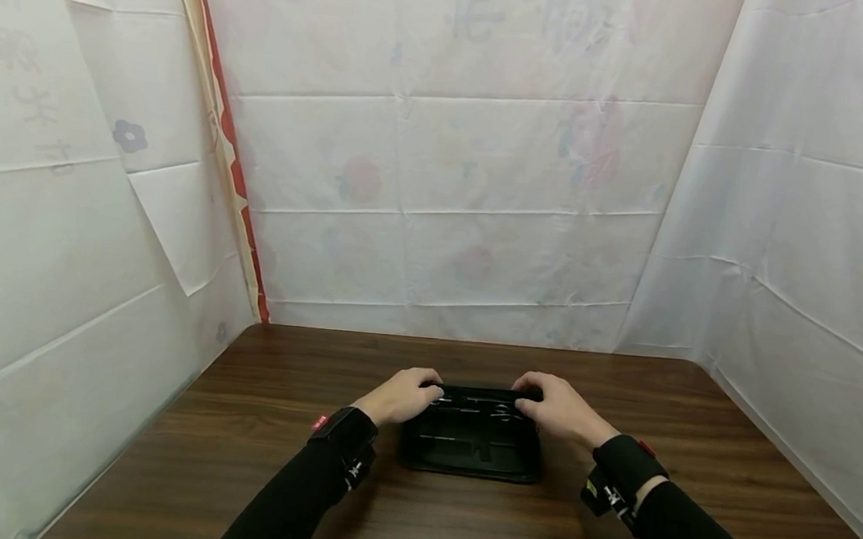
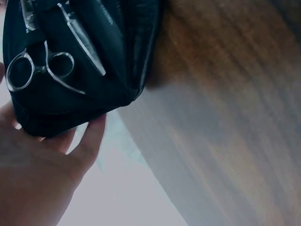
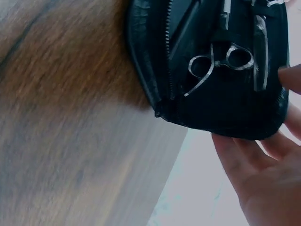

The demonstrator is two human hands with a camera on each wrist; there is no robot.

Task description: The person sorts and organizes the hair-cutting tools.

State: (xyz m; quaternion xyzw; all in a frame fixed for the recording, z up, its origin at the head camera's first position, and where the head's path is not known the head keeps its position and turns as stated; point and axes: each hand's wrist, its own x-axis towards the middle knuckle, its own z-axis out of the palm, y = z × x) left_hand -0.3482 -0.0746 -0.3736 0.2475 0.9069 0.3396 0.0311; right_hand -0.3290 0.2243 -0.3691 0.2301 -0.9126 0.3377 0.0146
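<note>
A black zippered tool case (image 1: 437, 454) lies open on the table, its far panel tilted up. My left hand (image 1: 400, 397) grips that panel's left end, thumb over the inner side and fingers behind. The right hand (image 1: 563, 410) holds the opposite end in the same way. Inside the panel, a pair of scissors (image 2: 40, 69) with a finger rest sits near the left end beside a slim metal tool (image 2: 85, 41). Another pair of scissors (image 3: 217, 63) and a long flat metal tool (image 3: 260, 54) are tucked in near the right end. The near half shows a dark lining.
Dark wood-grain tabletop (image 1: 251, 491) surrounds the case. White printed sheeting (image 1: 439, 161) hangs behind the table, with more sheeting along the left side (image 1: 63, 277) and right side (image 1: 822, 272). Black straps with small cameras (image 1: 604, 492) are on both wrists.
</note>
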